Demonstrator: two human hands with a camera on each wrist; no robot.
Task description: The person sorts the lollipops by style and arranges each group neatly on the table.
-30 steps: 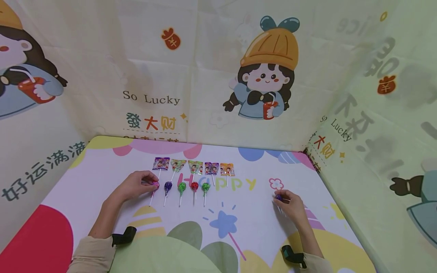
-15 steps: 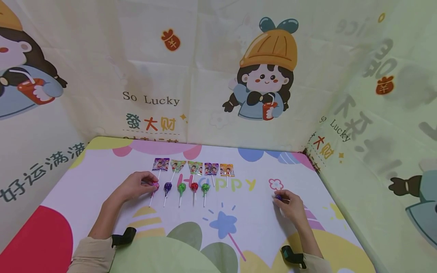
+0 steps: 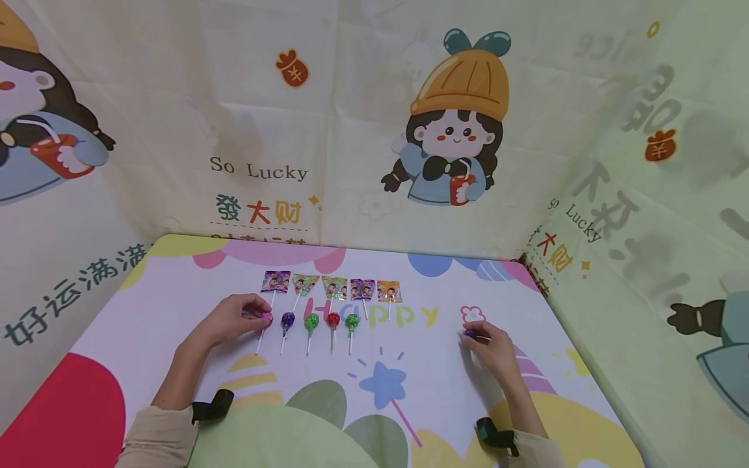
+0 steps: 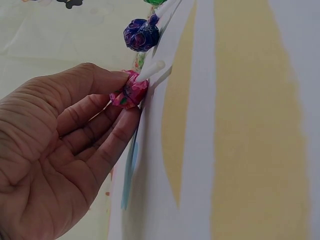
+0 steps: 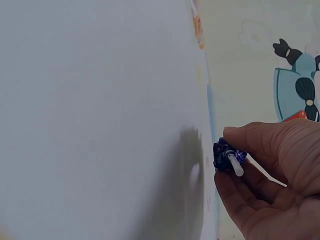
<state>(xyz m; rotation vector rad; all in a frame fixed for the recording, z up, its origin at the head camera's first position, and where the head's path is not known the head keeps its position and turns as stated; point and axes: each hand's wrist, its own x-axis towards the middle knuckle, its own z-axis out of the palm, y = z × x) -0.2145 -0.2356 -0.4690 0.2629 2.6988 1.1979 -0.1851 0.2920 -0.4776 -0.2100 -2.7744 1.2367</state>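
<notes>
At the left end of the front row, my left hand point(image 3: 236, 317) pinches the wrapped head of a pink lollipop point(image 4: 131, 91) between thumb and fingers; its white stick points toward me. Beside it lies a dark purple lollipop point(image 3: 287, 320), then a green lollipop point(image 3: 312, 322), a red lollipop point(image 3: 333, 319) and another green lollipop point(image 3: 352, 322). Off to the right, below the printed flower, my right hand point(image 3: 493, 346) holds a dark blue-purple lollipop point(image 5: 229, 154) by its head. In the right wrist view its short white stick faces the camera.
Behind the front row lie several flat-wrapped lollipops: a purple one point(image 3: 276, 281), a green one point(image 3: 335, 287) and an orange one point(image 3: 389, 291) among them. They rest on a printed table mat point(image 3: 433, 370). A cartoon-printed cloth point(image 3: 363, 130) rises behind the table.
My right hand, with the dark blue-purple lollipop, has shifted slightly left and away from me. The left hand stays in place on the pink lollipop, and the rows look unchanged.
</notes>
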